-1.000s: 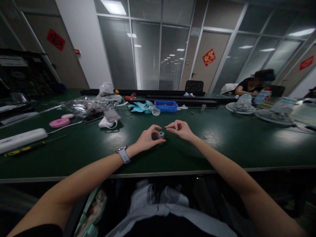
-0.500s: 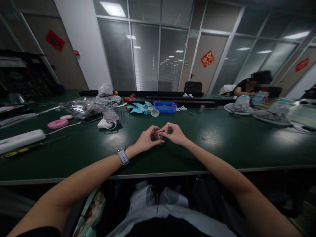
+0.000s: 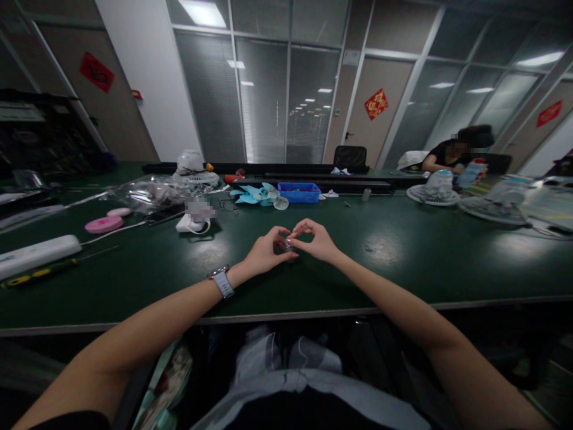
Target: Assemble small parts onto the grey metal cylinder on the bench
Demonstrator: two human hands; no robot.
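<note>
Only the head cam here. The small metal can [image 3: 287,246] sits low between the two hands on the green table [image 3: 250,292], mostly covered. Left hand [image 3: 264,254] makes a half-open C around it, thumb on the near side, fingers on the far side, so it looks held. Right hand [image 3: 319,241] has its thumb over the top, index arched with a gap; can't tell if it's pinching anything tiny. Imo the risk is slippage: a loose left grip plus an off-centre push could tip or twist the can, and any small part there could skitter off across that smooth tabletop.
</note>
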